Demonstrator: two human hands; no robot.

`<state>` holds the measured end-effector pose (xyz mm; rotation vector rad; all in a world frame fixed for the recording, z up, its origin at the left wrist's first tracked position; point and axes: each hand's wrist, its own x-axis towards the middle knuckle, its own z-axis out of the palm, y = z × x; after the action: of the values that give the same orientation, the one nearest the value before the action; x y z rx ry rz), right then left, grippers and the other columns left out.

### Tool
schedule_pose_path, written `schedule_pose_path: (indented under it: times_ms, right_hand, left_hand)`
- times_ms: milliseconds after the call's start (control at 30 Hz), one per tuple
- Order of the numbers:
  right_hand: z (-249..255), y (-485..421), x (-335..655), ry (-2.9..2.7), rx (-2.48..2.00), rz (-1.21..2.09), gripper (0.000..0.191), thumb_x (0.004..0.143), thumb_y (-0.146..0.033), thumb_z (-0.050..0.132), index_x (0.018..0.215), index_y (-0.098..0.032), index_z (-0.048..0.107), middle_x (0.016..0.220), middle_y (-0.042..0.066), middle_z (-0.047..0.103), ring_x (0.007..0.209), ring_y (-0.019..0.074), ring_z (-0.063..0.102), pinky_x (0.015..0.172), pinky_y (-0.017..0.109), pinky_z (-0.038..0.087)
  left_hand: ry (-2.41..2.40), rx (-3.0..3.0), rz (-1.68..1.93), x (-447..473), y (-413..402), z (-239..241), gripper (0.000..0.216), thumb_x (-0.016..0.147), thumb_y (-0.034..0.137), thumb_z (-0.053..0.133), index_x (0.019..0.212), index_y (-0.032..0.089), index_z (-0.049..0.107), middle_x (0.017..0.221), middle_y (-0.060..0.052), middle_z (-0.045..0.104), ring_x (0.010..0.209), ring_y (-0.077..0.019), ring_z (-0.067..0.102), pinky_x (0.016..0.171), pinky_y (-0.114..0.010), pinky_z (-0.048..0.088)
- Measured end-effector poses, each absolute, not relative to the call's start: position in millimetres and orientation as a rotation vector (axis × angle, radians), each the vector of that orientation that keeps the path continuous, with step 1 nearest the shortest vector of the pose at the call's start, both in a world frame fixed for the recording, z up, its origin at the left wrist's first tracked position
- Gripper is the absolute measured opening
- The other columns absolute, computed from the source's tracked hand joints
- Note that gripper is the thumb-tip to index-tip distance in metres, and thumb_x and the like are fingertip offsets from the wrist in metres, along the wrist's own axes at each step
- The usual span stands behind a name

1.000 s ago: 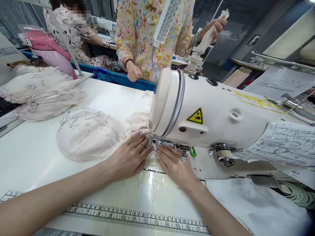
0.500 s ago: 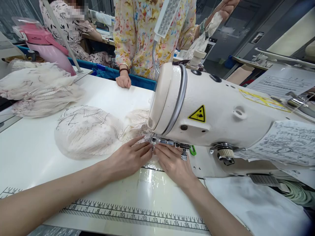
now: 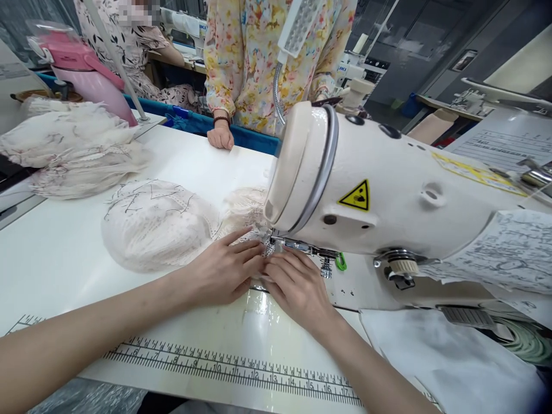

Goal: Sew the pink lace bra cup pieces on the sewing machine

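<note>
Head camera view, looking down at a white sewing table point(image 3: 64, 259). A person's left hand point(image 3: 224, 273) and right hand point(image 3: 299, 287) lie flat side by side at the picture's centre, fingers stretched forward and nearly touching one another. They press a narrow edge of cream lace piece point(image 3: 155, 224) down just in front of the presser foot point(image 3: 276, 244). Neither hand pinches anything. The lace's rounded bulk, with dark thread lines on it, lies at ten o'clock from the hands. A cream sewing machine point(image 3: 388, 201) fills the three o'clock side, a yellow warning sticker point(image 3: 357, 197) on its body. Compared with half a second ago, both hands have drawn closer together and slightly toward the wearer, and more lace edge shows under the fingertips at the foot; in my judgement the seam work is under way at the needle, though the needle itself is hidden. A printed ruler point(image 3: 224, 368) runs along the table at six o'clock. At ten o'clock, farther off, sit a heap of lace point(image 3: 73, 149) and a pink jug point(image 3: 86, 69). At twelve o'clock a co-worker's hand point(image 3: 219, 137) rests on the table's far edge; that person's other hand, raised with a pale strip before, is now out of view.
</note>
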<state>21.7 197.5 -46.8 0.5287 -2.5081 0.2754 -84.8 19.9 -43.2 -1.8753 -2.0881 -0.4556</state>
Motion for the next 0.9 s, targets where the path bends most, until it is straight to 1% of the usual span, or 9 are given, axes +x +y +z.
schedule_pose_path:
  times_ms: [167,333,400,500,567,633,733,800,900]
  right_hand:
    - [-46,195,23,-2.493,0.564,0.404,0.013,0.087,-0.007,0.053,0.09,-0.018,0.059,0.085,0.001,0.067,0.086,0.0145,0.062,0.096,0.034,0.048]
    - [-42,192,23,-2.423,0.651,0.435,0.008,0.086,-0.013,0.061,0.092,-0.018,0.061,0.087,0.001,0.067,0.088,0.0149,0.061,0.099,0.037,0.046]
    - [-41,191,22,-2.402,0.664,0.429,0.007,0.084,-0.012,0.064,0.087,-0.018,0.062,0.085,0.001,0.067,0.086,0.0136,0.062,0.099,0.035,0.046]
    - [-39,190,23,-2.385,0.684,0.418,0.009,0.084,-0.008,0.063,0.084,-0.017,0.064,0.081,0.0,0.068,0.082,0.012,0.062,0.096,0.032,0.048]
    - [-38,191,24,-2.386,0.704,0.403,0.011,0.084,-0.006,0.063,0.087,-0.017,0.065,0.083,0.0,0.069,0.084,0.0123,0.062,0.095,0.031,0.049]
    - [-37,192,26,-2.407,0.727,0.384,0.013,0.084,-0.005,0.063,0.09,-0.017,0.066,0.086,0.0,0.07,0.087,0.0128,0.063,0.095,0.031,0.049]
    - [-36,193,29,-2.453,0.743,0.379,0.015,0.085,-0.005,0.06,0.088,-0.018,0.067,0.087,-0.001,0.071,0.085,0.0122,0.064,0.094,0.03,0.051]
    - [-35,192,30,-2.458,0.739,0.402,0.015,0.086,-0.005,0.059,0.086,-0.017,0.067,0.085,0.0,0.071,0.082,0.0118,0.065,0.092,0.03,0.052]
    - [-35,191,30,-2.435,0.734,0.453,0.013,0.085,-0.005,0.06,0.087,-0.016,0.067,0.083,0.0,0.072,0.081,0.0117,0.065,0.089,0.029,0.054]
  left_hand:
    - [-1.975,-1.894,-0.453,-90,16,-33,0.018,0.088,0.016,0.046,0.092,0.02,0.063,0.102,-0.002,0.07,0.102,-0.0176,0.064,0.117,-0.043,0.027]
    - [-1.855,-1.843,-0.435,-89,17,-27,0.028,0.095,0.015,0.041,0.076,0.018,0.06,0.085,0.0,0.07,0.086,-0.0144,0.064,0.111,-0.041,0.036]
    - [-1.831,-1.835,-0.434,-87,17,-27,0.028,0.095,0.014,0.044,0.072,0.017,0.059,0.081,0.0,0.069,0.081,-0.0142,0.063,0.105,-0.04,0.041]
    - [-1.823,-1.86,-0.393,-85,17,-29,0.024,0.092,0.011,0.05,0.07,0.016,0.058,0.076,0.0,0.066,0.075,-0.0145,0.061,0.089,-0.035,0.049]
    - [-1.869,-1.898,-0.362,-85,16,-32,0.021,0.093,0.013,0.048,0.076,0.016,0.06,0.082,-0.002,0.067,0.08,-0.0161,0.062,0.085,-0.034,0.05]
    - [-1.946,-1.937,-0.364,-86,16,-35,0.019,0.095,0.018,0.045,0.094,0.014,0.064,0.103,-0.007,0.068,0.099,-0.0203,0.062,0.094,-0.036,0.048]
    - [-2.036,-1.999,-0.356,-88,14,-40,0.039,0.094,0.025,0.042,0.126,0.006,0.053,0.133,-0.013,0.056,0.124,-0.0259,0.051,0.108,-0.04,0.04]
    - [-2.083,-2.03,-0.307,-90,13,-42,0.048,0.094,0.029,0.042,0.136,0.005,0.045,0.14,-0.013,0.05,0.129,-0.0265,0.047,0.11,-0.04,0.038]
    - [-2.141,-2.041,-0.259,-91,12,-44,0.052,0.093,0.031,0.043,0.14,0.008,0.043,0.142,-0.012,0.046,0.132,-0.0264,0.045,0.111,-0.041,0.037]
